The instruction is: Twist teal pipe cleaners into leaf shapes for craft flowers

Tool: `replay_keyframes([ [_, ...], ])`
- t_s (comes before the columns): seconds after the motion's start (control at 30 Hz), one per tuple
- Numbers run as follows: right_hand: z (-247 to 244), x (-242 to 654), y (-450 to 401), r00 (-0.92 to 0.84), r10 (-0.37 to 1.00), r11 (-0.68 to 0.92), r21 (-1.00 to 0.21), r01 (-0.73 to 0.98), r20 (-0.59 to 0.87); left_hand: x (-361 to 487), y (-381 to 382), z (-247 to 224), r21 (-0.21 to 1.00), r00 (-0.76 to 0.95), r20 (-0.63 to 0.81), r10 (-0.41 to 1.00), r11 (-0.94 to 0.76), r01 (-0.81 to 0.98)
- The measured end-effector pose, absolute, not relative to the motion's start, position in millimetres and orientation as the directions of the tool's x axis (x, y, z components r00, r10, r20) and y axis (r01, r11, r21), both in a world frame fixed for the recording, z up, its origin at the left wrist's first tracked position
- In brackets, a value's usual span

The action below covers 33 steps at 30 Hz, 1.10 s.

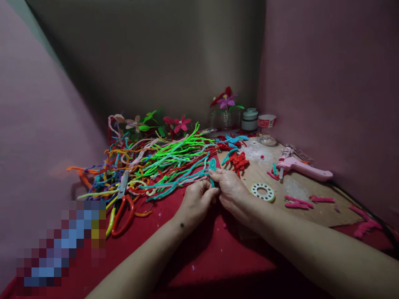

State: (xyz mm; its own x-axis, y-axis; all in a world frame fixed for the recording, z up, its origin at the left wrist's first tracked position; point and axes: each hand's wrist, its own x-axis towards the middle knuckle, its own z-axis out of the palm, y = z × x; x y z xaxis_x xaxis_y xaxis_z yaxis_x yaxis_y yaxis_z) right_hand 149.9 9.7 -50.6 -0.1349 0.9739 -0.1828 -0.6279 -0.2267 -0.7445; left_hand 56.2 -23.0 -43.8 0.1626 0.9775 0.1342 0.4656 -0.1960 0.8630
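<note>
Close together at the middle, my two hands work on one teal pipe cleaner (212,164), bent into a narrow looped shape that sticks up above the fingers. My right hand (232,189) pinches it between thumb and fingertips. Just below, my left hand (199,197) has its fingers curled in at the lower end of the same piece; its fingertips are partly hidden. Behind and left of the hands lies a big heap of pipe cleaners (174,153) in green, teal, pink, orange and other colours.
Red-handled scissors (123,211) lie at the heap's left. On the board (280,182) rest a tape roll (262,192), a pink glue gun (307,168) and pink pieces (299,202). Pipe-cleaner flowers (226,101), a grey-green jar (249,119) and a clear tub (267,128) stand behind.
</note>
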Motion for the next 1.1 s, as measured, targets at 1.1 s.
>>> replay_keyframes([
  [1.1,-42.5,163.9,11.9,-0.253,0.966,-0.068,-0.882,-0.465,0.060,34.9,-24.9,-12.4,0.926,-0.030,0.157,0.987,-0.137,0.353],
])
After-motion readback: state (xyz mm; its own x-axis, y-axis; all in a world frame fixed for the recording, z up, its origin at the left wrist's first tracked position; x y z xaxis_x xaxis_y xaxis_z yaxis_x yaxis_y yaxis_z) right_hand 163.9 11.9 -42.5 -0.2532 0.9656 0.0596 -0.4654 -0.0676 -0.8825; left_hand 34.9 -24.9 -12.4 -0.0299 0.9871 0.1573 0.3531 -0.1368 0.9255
